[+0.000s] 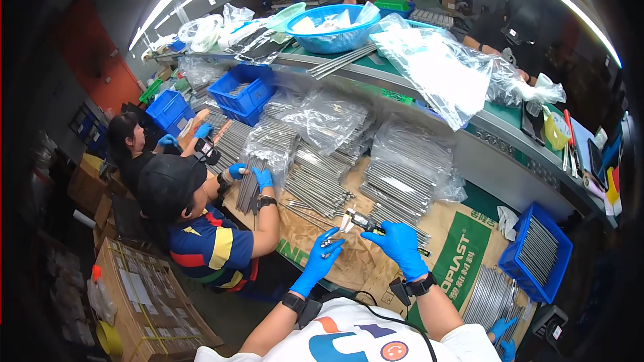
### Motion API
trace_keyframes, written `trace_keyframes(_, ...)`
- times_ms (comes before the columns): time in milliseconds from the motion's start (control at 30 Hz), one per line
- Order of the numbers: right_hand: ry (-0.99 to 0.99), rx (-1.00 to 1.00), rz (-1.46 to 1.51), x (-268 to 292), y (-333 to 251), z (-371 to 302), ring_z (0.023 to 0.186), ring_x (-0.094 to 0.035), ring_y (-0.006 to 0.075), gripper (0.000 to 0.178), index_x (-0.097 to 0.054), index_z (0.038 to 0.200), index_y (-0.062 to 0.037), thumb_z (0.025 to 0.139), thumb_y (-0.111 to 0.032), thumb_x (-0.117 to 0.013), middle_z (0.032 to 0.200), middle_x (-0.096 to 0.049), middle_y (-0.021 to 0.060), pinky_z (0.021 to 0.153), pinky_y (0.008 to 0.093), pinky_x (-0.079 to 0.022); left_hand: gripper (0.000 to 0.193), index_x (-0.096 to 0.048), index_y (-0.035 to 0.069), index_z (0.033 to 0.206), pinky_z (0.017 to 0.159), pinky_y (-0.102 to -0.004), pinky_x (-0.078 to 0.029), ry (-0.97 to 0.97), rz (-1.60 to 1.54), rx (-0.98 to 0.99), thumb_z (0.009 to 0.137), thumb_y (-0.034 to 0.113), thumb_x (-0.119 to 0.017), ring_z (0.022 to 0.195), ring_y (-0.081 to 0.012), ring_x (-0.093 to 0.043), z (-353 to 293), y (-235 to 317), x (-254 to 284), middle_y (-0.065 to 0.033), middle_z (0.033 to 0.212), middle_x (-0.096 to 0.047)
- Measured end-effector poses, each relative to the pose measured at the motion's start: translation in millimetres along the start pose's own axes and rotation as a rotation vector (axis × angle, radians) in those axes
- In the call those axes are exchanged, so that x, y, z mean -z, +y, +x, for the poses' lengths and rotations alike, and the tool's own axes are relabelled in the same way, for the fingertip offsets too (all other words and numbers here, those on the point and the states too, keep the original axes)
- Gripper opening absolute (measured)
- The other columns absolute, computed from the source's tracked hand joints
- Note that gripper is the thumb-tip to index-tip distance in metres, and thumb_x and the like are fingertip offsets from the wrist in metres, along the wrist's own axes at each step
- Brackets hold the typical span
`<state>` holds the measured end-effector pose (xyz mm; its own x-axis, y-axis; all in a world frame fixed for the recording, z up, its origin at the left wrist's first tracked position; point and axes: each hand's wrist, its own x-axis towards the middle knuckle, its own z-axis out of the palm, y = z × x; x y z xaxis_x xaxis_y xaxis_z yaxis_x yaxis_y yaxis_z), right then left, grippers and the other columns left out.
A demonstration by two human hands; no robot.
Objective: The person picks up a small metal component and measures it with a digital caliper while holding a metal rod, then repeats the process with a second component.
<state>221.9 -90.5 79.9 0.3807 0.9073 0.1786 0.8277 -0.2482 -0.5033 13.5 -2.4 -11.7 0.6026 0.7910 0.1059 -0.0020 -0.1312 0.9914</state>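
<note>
Both my hands wear blue gloves. My right hand (pixel 400 245) grips a metal caliper (pixel 359 221) over the brown paper sheet (pixel 355 261). My left hand (pixel 325 249) pinches the end of a thin metal rod (pixel 330 241) that sits between the caliper's jaws. Stacks of long metal rods (pixel 396 198) lie just beyond my hands, some in clear plastic bags (pixel 409 154).
A co-worker in a dark cap (pixel 168 184) sits at my left, gloved hands on a bundle of rods (pixel 247 191); another person (pixel 131 144) is further left. Blue crates (pixel 537 251) (pixel 243 90) hold rods. A raised shelf (pixel 469 127) carries bags and a blue basket (pixel 332 30). Cardboard boxes (pixel 144 295) stand lower left.
</note>
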Motion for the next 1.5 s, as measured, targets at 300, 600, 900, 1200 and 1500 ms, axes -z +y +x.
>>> trace_keyframes(300, 0.0, -0.028, 0.164, -9, -17, -5, 0.047, -0.055, 0.0277, 0.051, -0.064, 0.069, -0.0046, 0.073, -0.055, -0.066, 0.053, -0.055, 0.0139, 0.043, 0.0364, -0.04, 0.045, -0.041, 0.001, 0.128, 0.095, -0.0269, -0.04, -0.046, 0.295, -0.164, 0.086, 0.0, -0.057, 0.114, -0.0155, -0.048, 11, -31, 9, -0.0091, 0.122, -0.049)
trace_keyframes(600, -0.165, -0.06, 0.173, -16, -15, -36, 0.045, -0.054, 0.0244, 0.054, -0.064, 0.069, -0.0038, 0.072, -0.057, -0.066, 0.05, -0.053, 0.0124, 0.042, 0.0349, -0.039, 0.05, -0.037, 0.004, 0.126, 0.098, -0.0304, -0.038, -0.023, 0.125, -0.043, 0.081, -0.004, -0.058, 0.114, -0.0199, -0.046, 12, -1, -9, -0.0096, 0.122, -0.046)
trace_keyframes(900, -0.237, -0.053, 0.089, -17, -12, -38, 0.041, -0.051, 0.0222, 0.056, -0.066, 0.068, -0.0049, 0.069, -0.061, -0.067, 0.048, -0.052, 0.0105, 0.041, 0.0327, -0.038, 0.057, -0.034, 0.005, 0.128, 0.099, -0.0316, -0.038, -0.051, 0.236, -0.079, 0.079, -0.003, -0.062, 0.116, -0.0203, -0.045, 9, -8, -8, -0.0108, 0.123, -0.045)
trace_keyframes(1200, -0.146, -0.038, 0.088, -1, -10, -44, 0.043, -0.052, 0.024, 0.056, -0.066, 0.067, -0.0049, 0.069, -0.061, -0.067, 0.049, -0.052, 0.0115, 0.042, 0.0327, -0.039, 0.061, -0.041, 0.002, 0.13, 0.102, -0.0361, -0.035, -0.147, 0.4, -0.137, 0.077, 0.012, -0.071, 0.123, -0.0272, -0.041, 2, 22, -3, -0.0137, 0.131, -0.039)
trace_keyframes(1500, 0.003, -0.035, 0.039, 8, 7, -24, 0.045, -0.054, 0.028, 0.056, -0.063, 0.065, -0.0044, 0.069, -0.06, -0.067, 0.051, -0.054, 0.0136, 0.043, 0.0351, -0.041, 0.043, -0.055, 0.007, 0.123, 0.1, -0.0357, -0.039, -0.132, 0.375, -0.173, 0.082, 0.013, -0.066, 0.123, -0.0261, -0.043, -5, 24, 10, -0.0108, 0.139, -0.034)
